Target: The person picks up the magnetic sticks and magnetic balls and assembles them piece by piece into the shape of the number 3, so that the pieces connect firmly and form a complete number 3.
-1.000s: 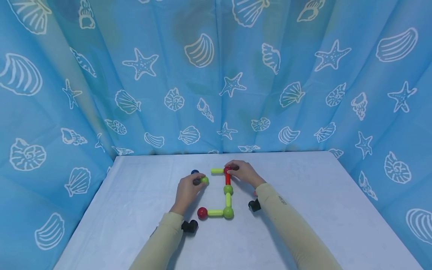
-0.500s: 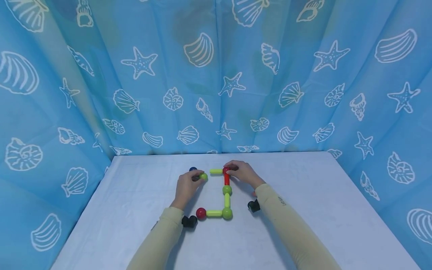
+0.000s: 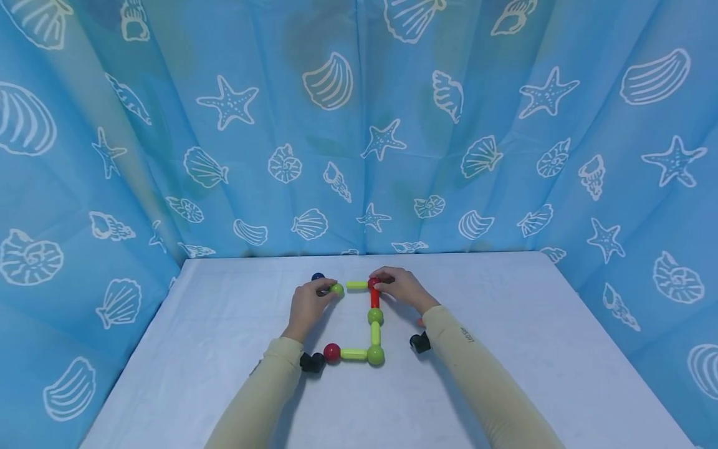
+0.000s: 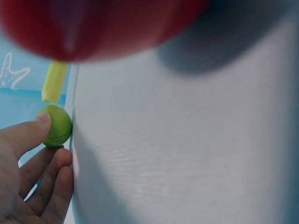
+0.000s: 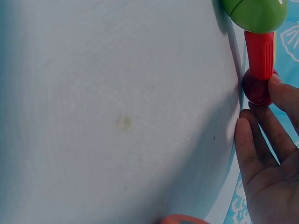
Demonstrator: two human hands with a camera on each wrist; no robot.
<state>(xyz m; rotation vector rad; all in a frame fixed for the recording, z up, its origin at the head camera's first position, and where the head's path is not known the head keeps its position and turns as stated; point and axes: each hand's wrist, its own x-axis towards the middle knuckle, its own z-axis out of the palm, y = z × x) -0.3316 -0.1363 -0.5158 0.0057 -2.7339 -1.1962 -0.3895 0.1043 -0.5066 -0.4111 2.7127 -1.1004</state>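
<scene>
Between left thumb and fingertips, my left hand point(image 3: 305, 307) pinches a green ball point(image 4: 58, 126), close to the free end of a yellow-green stick point(image 3: 356, 285). A dark blue ball point(image 3: 318, 277) shows just behind its knuckles, partly hidden. My right hand point(image 3: 406, 288) pinches a red ball point(image 5: 256, 89) at the far corner of a chain of toy sticks and balls. From that ball the yellow-green stick points left, and a red stick point(image 3: 374, 298) runs nearer to a green ball point(image 3: 375, 317). Another yellow-green stick point(image 3: 376, 333) leads on to the near green ball point(image 3: 376, 355).
Along the near side, a yellow-green stick point(image 3: 354, 354) ends in a red ball point(image 3: 332, 353) beside the left wrist's black device point(image 3: 312, 362). An orange-red piece point(image 3: 419, 322) peeks from behind the right sleeve. A blue shell-print curtain point(image 3: 359, 156) stands behind the white table point(image 3: 505, 349).
My left hand has moved away from me with the green ball, up level with the stick's free end; the blue ball has shifted the same way. My right hand keeps its hold.
</scene>
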